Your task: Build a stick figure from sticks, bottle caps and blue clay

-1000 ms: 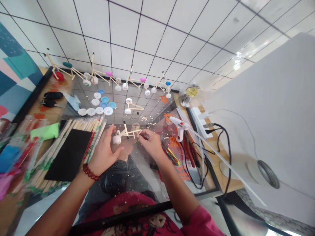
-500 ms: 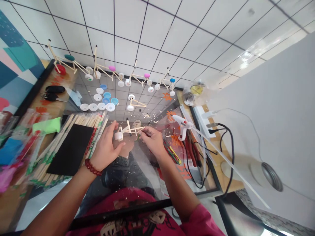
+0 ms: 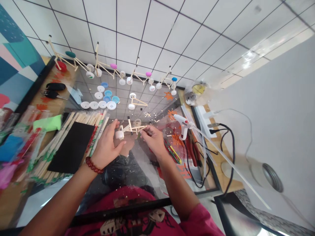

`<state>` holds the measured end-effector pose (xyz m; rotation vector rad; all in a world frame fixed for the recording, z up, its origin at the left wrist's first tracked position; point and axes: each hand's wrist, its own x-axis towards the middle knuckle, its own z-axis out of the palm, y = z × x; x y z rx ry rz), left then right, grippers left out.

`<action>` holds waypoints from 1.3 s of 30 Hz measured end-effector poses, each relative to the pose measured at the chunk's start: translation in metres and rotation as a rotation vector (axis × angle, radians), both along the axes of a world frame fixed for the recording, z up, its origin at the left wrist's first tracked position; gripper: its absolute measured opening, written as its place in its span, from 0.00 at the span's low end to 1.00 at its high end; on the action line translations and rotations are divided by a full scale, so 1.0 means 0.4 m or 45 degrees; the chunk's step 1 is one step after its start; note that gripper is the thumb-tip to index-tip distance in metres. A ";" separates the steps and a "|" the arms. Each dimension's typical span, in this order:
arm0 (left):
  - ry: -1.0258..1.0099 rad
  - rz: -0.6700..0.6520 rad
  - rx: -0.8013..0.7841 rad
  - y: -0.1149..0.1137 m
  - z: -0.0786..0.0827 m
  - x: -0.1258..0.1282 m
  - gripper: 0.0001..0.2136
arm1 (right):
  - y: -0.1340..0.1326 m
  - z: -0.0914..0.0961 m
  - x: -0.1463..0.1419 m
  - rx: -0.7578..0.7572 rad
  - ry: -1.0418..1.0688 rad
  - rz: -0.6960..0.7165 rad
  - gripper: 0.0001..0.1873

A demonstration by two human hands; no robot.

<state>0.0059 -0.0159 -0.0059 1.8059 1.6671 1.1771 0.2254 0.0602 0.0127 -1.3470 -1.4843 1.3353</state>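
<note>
the right hand is pinching the end of a small wooden stick frame, with its fingertips clenched close together on the stick. the left hand, wearing one red bead bracelet, is up beside the other end of the frame, where one white bottle cap is sitting against its fingers; i cannot tell how firmly those fingers are gripping. the frame is being held in the air between the two hands, above a clear plastic sheet that is scattered with pale crumbs.

four finished stick models are standing in a row along the far edge, each carrying one coloured cap. one smaller frame with two white caps is lying nearer. six loose white caps and four loose blue caps are sitting between that frame and the left side.

on the right, one white and red hot glue gun is lying beside one power strip, with one long glue stick running away from it. on the left, one black rectangular sheet is resting on a bundle of wooden sticks, and one green sponge is lying just beyond them.
</note>
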 end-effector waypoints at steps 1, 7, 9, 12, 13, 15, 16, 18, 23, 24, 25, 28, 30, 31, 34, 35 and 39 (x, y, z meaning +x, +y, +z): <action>-0.002 -0.002 0.000 0.000 -0.001 0.000 0.42 | -0.002 0.000 0.000 0.007 0.019 -0.013 0.11; -0.018 0.001 0.015 0.001 0.000 0.001 0.41 | -0.025 0.030 0.023 0.130 0.027 -0.096 0.11; -0.016 0.004 0.008 0.002 -0.002 0.001 0.41 | -0.033 0.055 0.043 0.184 0.083 -0.150 0.13; -0.001 -0.005 -0.006 0.006 -0.008 -0.002 0.41 | -0.050 0.100 0.084 0.211 0.155 -0.241 0.16; 0.009 -0.005 -0.008 0.008 -0.008 -0.002 0.42 | -0.059 0.114 0.099 0.211 0.145 -0.256 0.15; 0.044 0.010 0.016 0.007 0.003 -0.003 0.43 | -0.083 0.138 0.128 0.216 0.095 -0.273 0.11; 0.066 0.033 0.045 0.003 0.016 -0.002 0.44 | -0.097 0.146 0.141 0.227 0.071 -0.273 0.10; 0.106 0.115 0.143 -0.017 0.058 0.004 0.44 | -0.130 0.154 0.159 0.264 0.042 -0.240 0.08; 0.056 0.218 0.390 -0.121 0.189 0.052 0.34 | -0.209 0.160 0.145 0.409 -0.079 0.063 0.06; 0.013 0.134 0.335 -0.140 0.204 0.067 0.30 | -0.221 0.163 0.133 0.429 -0.093 0.158 0.06; -0.049 0.049 0.269 -0.154 0.211 0.081 0.25 | -0.230 0.166 0.120 0.436 -0.093 0.243 0.06; -0.286 -0.141 0.071 -0.169 0.201 0.115 0.10 | -0.249 0.173 0.077 0.373 -0.074 0.338 0.08; -0.459 -0.164 -0.029 -0.166 0.182 0.123 0.08 | -0.252 0.169 0.060 0.334 -0.083 0.317 0.10; -0.549 -0.146 -0.081 -0.163 0.174 0.124 0.07 | -0.250 0.164 0.058 0.336 -0.102 0.307 0.11; -0.905 -0.010 -0.263 -0.154 0.164 0.121 0.05 | -0.224 0.137 0.094 0.387 -0.221 0.140 0.15; -1.054 0.046 -0.341 -0.151 0.166 0.121 0.08 | -0.209 0.124 0.121 0.404 -0.284 0.012 0.16; -1.486 0.166 -0.646 -0.135 0.178 0.130 0.21 | -0.128 0.067 0.272 0.406 -0.603 -0.679 0.22</action>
